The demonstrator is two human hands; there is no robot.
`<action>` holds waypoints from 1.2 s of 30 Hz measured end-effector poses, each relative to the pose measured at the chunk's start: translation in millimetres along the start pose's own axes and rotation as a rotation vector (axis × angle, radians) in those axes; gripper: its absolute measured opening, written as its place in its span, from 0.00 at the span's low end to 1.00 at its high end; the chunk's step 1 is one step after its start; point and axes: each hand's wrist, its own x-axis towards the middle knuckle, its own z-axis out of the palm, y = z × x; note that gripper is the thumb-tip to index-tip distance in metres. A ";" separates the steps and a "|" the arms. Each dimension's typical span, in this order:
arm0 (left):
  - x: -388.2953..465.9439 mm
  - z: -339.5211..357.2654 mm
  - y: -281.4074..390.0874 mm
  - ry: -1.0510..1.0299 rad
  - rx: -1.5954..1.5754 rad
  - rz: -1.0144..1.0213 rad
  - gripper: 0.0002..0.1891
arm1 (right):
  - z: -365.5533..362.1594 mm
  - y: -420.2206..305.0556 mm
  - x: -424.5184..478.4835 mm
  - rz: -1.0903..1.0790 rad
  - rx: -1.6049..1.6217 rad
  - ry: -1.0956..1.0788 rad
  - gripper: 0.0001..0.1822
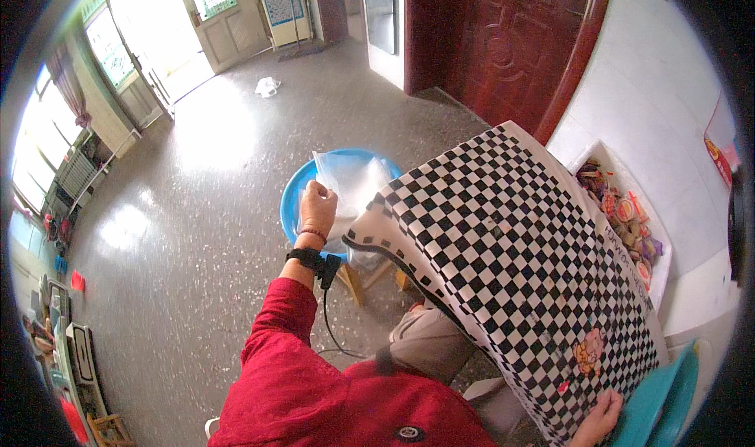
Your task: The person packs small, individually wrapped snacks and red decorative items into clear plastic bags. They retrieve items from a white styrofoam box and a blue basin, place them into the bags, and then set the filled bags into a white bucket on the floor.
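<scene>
Over a round blue basin point(287, 202) before me, my left hand point(318, 207) has its fingers curled in a pinch, apparently on a clear plastic bag point(348, 184). More thin plastic lies in the basin, partly hidden by the hand and wrist. My right hand point(598, 414) is at the near right edge of a table covered with a black-and-white checked cloth point(501, 228). Its fingers are bent beside a teal plastic container point(660, 397); whether they grip anything is unclear. The basin rests on a wooden stand point(352, 284), mostly hidden below it.
A white foam box point(660, 276) of wrapped snacks point(625, 214) stands between table and wall. A cable point(328, 323) hangs from the device on my left wrist. Farther off, a white plastic bag point(268, 87) lies on the floor near an open doorway point(159, 34). A dark red door point(501, 45) stands beyond the table.
</scene>
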 end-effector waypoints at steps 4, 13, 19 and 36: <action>2.5 -7.3 19.6 0.067 -0.054 0.079 0.08 | -1.0 -9.7 -4.6 0.013 0.055 0.006 0.17; -22.3 -45.2 143.4 0.093 -0.195 0.404 0.08 | 15.2 -2.4 -0.4 0.069 0.139 0.047 0.12; -97.6 -27.6 251.1 -0.331 -0.372 0.696 0.06 | 7.5 -27.2 -6.2 0.030 0.212 0.111 0.09; -276.2 36.4 332.7 -1.206 -0.299 0.983 0.15 | 7.6 -31.9 -6.6 -0.038 0.197 0.155 0.05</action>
